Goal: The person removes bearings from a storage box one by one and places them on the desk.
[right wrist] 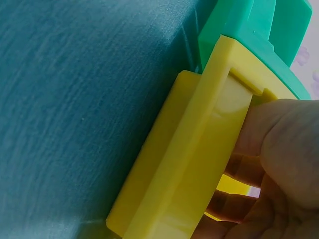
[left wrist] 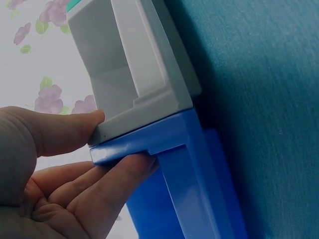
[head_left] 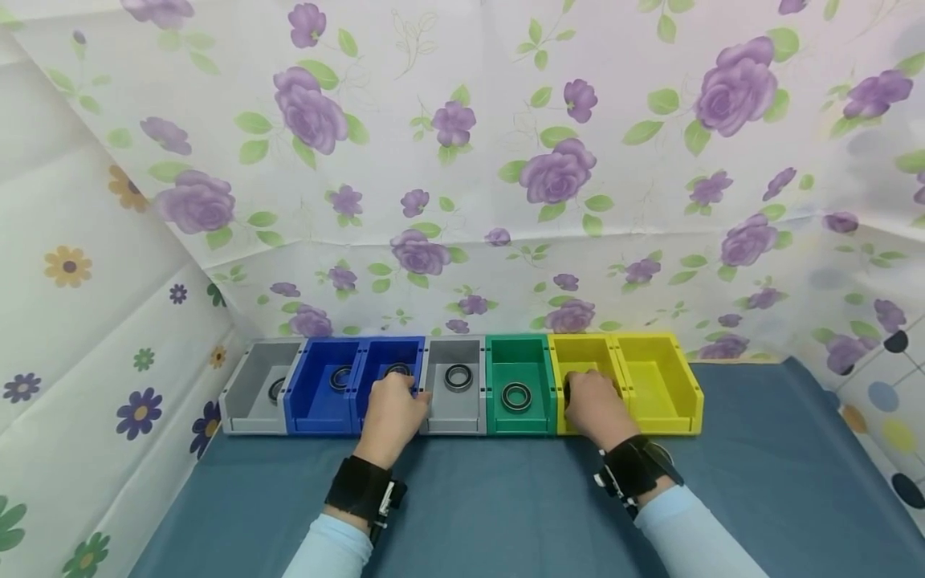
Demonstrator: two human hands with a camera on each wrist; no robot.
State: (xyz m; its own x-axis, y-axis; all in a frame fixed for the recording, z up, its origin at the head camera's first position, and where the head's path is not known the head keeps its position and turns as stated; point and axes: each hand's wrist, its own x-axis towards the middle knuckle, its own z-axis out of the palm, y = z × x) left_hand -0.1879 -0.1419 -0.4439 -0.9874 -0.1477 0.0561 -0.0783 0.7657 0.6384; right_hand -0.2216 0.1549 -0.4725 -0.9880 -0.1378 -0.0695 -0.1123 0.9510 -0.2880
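Observation:
Several plastic bins stand side by side in a row. My left hand [head_left: 393, 411] pinches the adjoining side walls of the right blue bin [left wrist: 172, 164] and the middle grey bin [left wrist: 144, 59]: its thumb is on the grey side, its fingers inside the blue one. Behind that hand a ring bearing [head_left: 398, 369] partly shows in the blue bin. My right hand [head_left: 598, 408] reaches into the left yellow bin [right wrist: 199, 164], thumb and fingers behind its front lip. A dark curved edge beside those fingers looks like a bearing; the hand hides whether they grip it.
Other bearings lie in the middle grey bin, the green bin [head_left: 518, 353], the left blue bin [head_left: 320, 401] and the far-left grey bin [head_left: 249, 401]. At the right end is another yellow bin [head_left: 654, 385]. A blue-grey cloth [head_left: 491, 506] covers the table; flowered sheets [head_left: 477, 185] hang behind.

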